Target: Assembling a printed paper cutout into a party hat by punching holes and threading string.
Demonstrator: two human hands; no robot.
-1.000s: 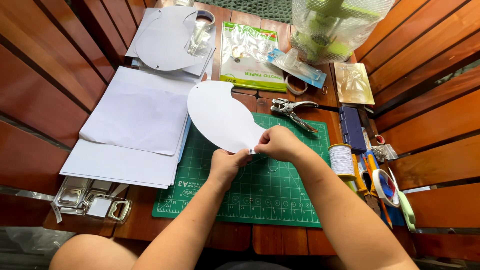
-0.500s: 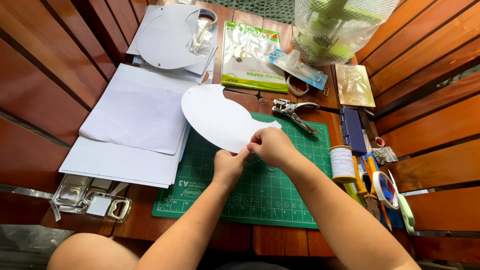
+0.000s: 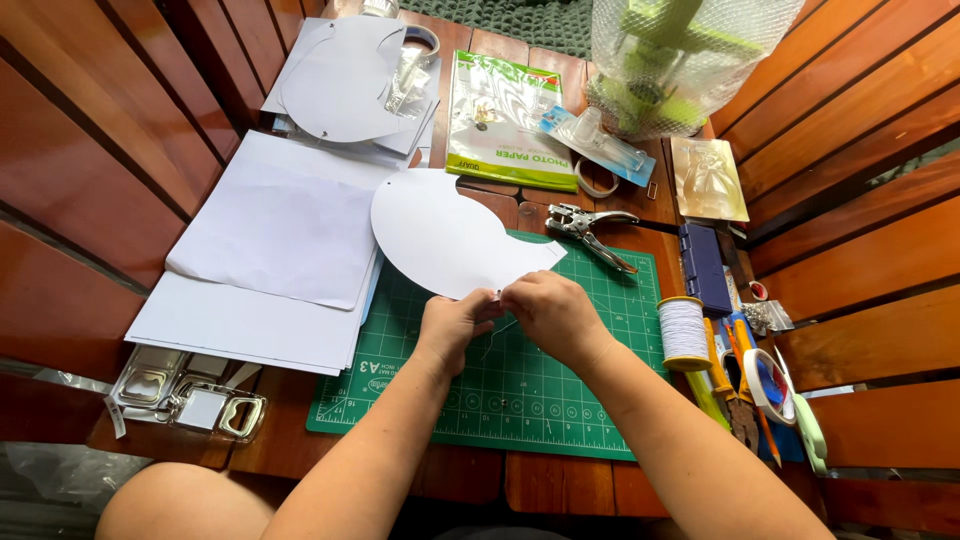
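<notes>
Head view, looking down at slatted wooden bench [image 3: 560, 485]; both hands meet over green cutting mat [image 3: 560, 400]. Left hand [image 3: 452, 328] and right hand [image 3: 550, 312] touch at the fingertips, fingers of both pinched on the near edge of a white card cutout [image 3: 440, 232], rounded, with a squared tab at its right; cutout lies tilted over the mat's far-left corner, its near edge lifted in the grip. Exact pinch point hidden behind knuckles; a thin thread-like line runs down from between the hands onto the mat, too fine to identify with certainty. Left of mat: stack of white sheets [image 3: 260, 270]; beyond it more cut white shapes [image 3: 340, 80]. Hole punch pliers [image 3: 590, 232] just beyond right hand, apart from it; spool of white thread [image 3: 684, 332] right of mat. Tools at the right edge overlap, hard to separate. Bubble-wrapped green object [image 3: 680, 55] cut off at top; metal clips [image 3: 190, 400] at near left.
</notes>
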